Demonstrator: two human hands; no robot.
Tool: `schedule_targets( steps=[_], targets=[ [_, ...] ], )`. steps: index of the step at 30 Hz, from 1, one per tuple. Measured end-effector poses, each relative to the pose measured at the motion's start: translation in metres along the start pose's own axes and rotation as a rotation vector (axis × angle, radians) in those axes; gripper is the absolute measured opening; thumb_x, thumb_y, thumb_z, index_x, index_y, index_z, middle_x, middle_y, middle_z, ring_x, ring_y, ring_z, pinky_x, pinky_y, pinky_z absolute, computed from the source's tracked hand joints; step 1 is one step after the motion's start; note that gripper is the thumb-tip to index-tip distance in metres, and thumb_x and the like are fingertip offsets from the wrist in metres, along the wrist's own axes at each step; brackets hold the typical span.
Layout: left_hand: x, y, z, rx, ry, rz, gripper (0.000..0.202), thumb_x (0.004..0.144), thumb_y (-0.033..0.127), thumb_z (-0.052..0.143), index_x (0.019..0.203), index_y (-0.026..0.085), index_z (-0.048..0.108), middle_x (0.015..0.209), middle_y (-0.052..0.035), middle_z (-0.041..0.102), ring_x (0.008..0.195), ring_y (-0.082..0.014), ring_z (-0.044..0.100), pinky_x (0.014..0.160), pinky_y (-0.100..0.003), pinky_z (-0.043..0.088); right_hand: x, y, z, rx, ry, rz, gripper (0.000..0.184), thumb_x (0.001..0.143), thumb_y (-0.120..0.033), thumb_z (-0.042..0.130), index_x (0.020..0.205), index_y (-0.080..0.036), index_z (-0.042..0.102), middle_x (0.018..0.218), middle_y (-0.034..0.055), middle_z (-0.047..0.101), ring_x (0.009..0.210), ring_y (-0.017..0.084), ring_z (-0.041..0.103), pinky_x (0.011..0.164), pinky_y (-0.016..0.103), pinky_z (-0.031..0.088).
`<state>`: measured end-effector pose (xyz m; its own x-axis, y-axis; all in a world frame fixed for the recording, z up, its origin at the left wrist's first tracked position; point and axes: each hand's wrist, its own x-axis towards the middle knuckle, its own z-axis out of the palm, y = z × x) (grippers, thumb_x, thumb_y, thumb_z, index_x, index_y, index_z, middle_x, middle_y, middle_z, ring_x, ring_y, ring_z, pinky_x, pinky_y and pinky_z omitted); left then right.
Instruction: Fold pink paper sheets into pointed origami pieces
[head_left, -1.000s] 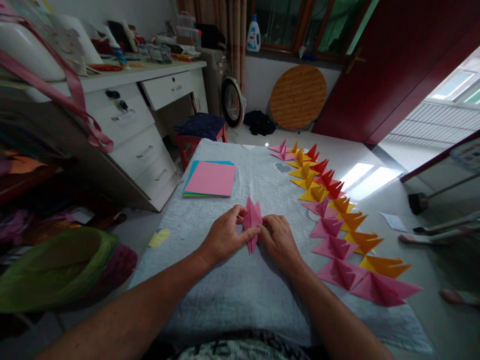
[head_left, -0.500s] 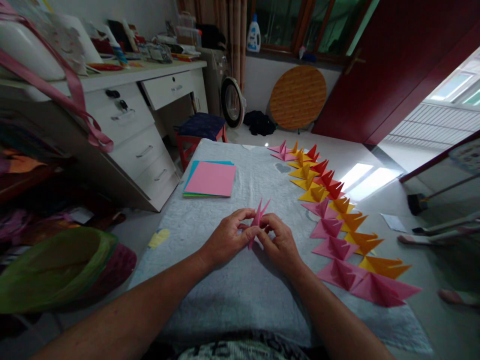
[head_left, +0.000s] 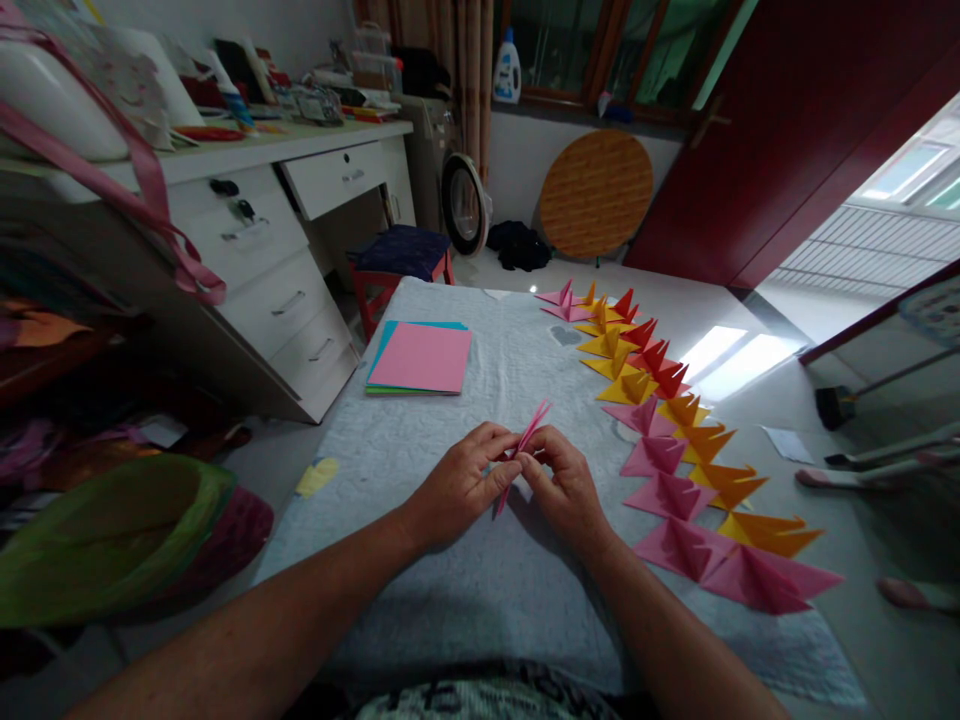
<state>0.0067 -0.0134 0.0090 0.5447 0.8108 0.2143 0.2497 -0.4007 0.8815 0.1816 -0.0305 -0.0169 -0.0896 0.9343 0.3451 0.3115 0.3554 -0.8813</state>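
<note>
Between my two hands is a narrow pink folded paper piece (head_left: 534,420), held tilted above the cloth with its thin points sticking out above and below my fingers. My left hand (head_left: 466,480) pinches it from the left with thumb and fingertips. From the other side my right hand (head_left: 562,482) pinches it too, the thumbs almost meeting. The middle of the paper is hidden by my fingers. Finished pink paper cranes (head_left: 667,495) stand in a row to the right, beside orange cranes (head_left: 724,485), yellow cranes (head_left: 611,350) and red cranes (head_left: 660,365).
A stack of square coloured paper (head_left: 424,358), pink on top, lies at the table's left. The pale cloth (head_left: 375,480) covers the table. A green-lined bin (head_left: 112,540) stands at lower left, a stool (head_left: 401,252) behind the table, and a white desk (head_left: 255,250) along the left.
The pink paper's upper points have come together and lean farther right. Its lower end has dropped slightly, and both hands keep their pinch on it.
</note>
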Motion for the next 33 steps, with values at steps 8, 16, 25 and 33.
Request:
schedule_targets(
  steps=[8, 16, 25, 33],
  targets=[
    [0.000, -0.001, 0.001, 0.054, -0.011, 0.035, 0.032, 0.101, 0.031, 0.047, 0.126, 0.024, 0.065, 0.111, -0.0060, 0.063, 0.106, -0.0200, 0.060, 0.099, -0.035, 0.047, 0.001, -0.003, 0.000, 0.044, 0.004, 0.082, 0.017, 0.089, -0.031, 0.059, 0.075, -0.021, 0.058, 0.072, -0.0007, 0.061, 0.068, 0.014, 0.058, 0.065, 0.027, 0.047],
    [-0.001, -0.004, 0.002, 0.025, 0.030, 0.041, 0.027, 0.096, 0.031, 0.058, 0.120, 0.023, 0.067, 0.110, -0.0057, 0.065, 0.104, -0.0193, 0.062, 0.095, -0.033, 0.049, 0.000, -0.004, -0.001, 0.093, -0.022, 0.123, 0.020, 0.092, -0.036, 0.056, 0.079, -0.021, 0.060, 0.077, 0.0015, 0.065, 0.072, 0.016, 0.060, 0.070, 0.030, 0.048],
    [0.003, -0.010, 0.005, -0.082, 0.137, -0.032, 0.023, 0.086, 0.029, 0.072, 0.105, 0.018, 0.070, 0.098, -0.0043, 0.069, 0.089, -0.0166, 0.065, 0.085, -0.029, 0.053, 0.000, -0.005, -0.001, 0.160, -0.060, 0.083, 0.019, 0.094, -0.036, 0.053, 0.082, -0.022, 0.058, 0.080, 0.0015, 0.062, 0.076, 0.017, 0.060, 0.072, 0.031, 0.048],
    [0.003, -0.005, 0.003, -0.091, 0.162, -0.023, 0.020, 0.082, 0.028, 0.073, 0.099, 0.017, 0.072, 0.093, -0.0047, 0.071, 0.087, -0.0176, 0.066, 0.082, -0.030, 0.054, 0.000, -0.006, -0.001, 0.085, -0.061, 0.071, 0.016, 0.092, -0.029, 0.052, 0.079, -0.022, 0.060, 0.079, 0.0018, 0.063, 0.075, 0.017, 0.057, 0.071, 0.031, 0.048]
  ],
)
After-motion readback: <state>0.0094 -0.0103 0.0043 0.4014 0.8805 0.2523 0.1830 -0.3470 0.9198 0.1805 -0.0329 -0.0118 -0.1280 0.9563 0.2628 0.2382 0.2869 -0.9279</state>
